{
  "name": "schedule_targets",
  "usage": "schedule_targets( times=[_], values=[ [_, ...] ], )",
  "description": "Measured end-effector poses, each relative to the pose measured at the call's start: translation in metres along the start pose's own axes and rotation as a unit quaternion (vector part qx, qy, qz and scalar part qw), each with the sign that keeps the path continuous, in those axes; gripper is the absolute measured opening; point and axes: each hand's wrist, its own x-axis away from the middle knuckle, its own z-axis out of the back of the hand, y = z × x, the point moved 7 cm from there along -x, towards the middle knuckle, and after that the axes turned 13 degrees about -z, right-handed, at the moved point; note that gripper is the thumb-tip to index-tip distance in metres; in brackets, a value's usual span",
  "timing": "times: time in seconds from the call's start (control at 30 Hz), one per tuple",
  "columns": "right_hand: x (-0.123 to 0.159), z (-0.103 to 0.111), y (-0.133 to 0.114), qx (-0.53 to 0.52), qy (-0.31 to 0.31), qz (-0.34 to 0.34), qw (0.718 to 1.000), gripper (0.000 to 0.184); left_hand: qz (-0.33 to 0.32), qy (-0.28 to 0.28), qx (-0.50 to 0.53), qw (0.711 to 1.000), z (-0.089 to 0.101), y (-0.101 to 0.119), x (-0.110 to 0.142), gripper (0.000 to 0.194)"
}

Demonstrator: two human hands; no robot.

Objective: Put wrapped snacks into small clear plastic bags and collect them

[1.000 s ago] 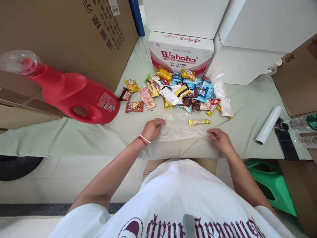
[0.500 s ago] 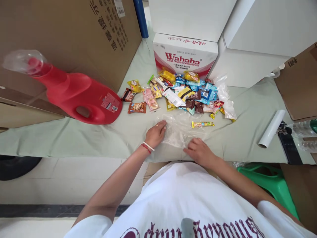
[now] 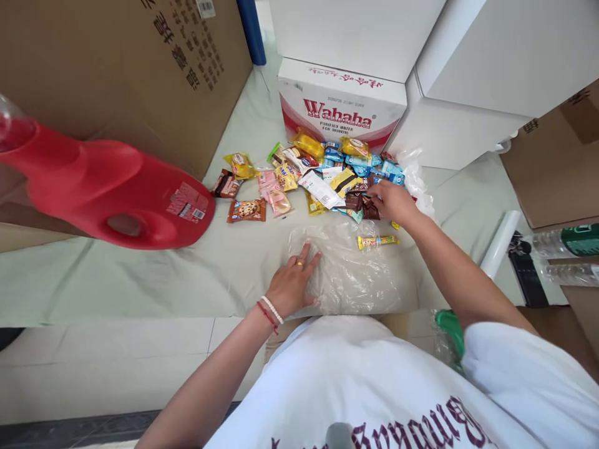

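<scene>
Our right hand [image 3: 394, 202] is at the near right side of the heap of small snacks in coloured wrappers [image 3: 344, 181], its fingertips down among the glossy dark brown wrappers [image 3: 370, 208], with the thumb and fingers close together; we cannot tell whether they pinch one or only touch it. From those fingertips the heap runs mostly toward 9 and 10 o'clock, and the nearest brown wrapper lies just toward 6 o'clock. The clear, crinkled plastic bag [image 3: 350, 280] lies flat on the pale green cloth [image 3: 243, 249], toward 7 o'clock from the same fingertips, its longer side running roughly from 9 to 3 o'clock; we cannot make out which edge is its mouth. Our left hand [image 3: 287, 284] has its fingers spread, palm down, on the bag's 9 o'clock side, the bag stretching away from it toward 3 o'clock. Between the brown wrappers and the bag's middle, near 6 o'clock from the right fingertips, lies a slim yellow stick-shaped snack packet [image 3: 378, 241], its long axis close to 9-to-3. Our right hand is nearer to both the heap and this packet; the left is nearer to the bag.
</scene>
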Motion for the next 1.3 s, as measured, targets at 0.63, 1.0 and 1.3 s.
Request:
schedule_targets(
  times=[0.63,1.0,1.3],
  values=[
    [-0.051,-0.026,-0.063,0.119,-0.131,-0.040,0.983,0.060,-0.052,0.061,-0.014,0.997,-0.012,-0.002,0.013,0.095],
    [-0.003,-0.002,-0.063,0.212,-0.091,-0.005,0.973,0.036,-0.004,0.009,-0.023,1.000,-0.008,0.007,0.015,0.109],
    [0.107,0.010,-0.051,0.071,-0.162,-0.008,0.984,0.033,-0.010,0.010,-0.014,1.000,-0.004,-0.003,0.023,0.116]
  ],
)
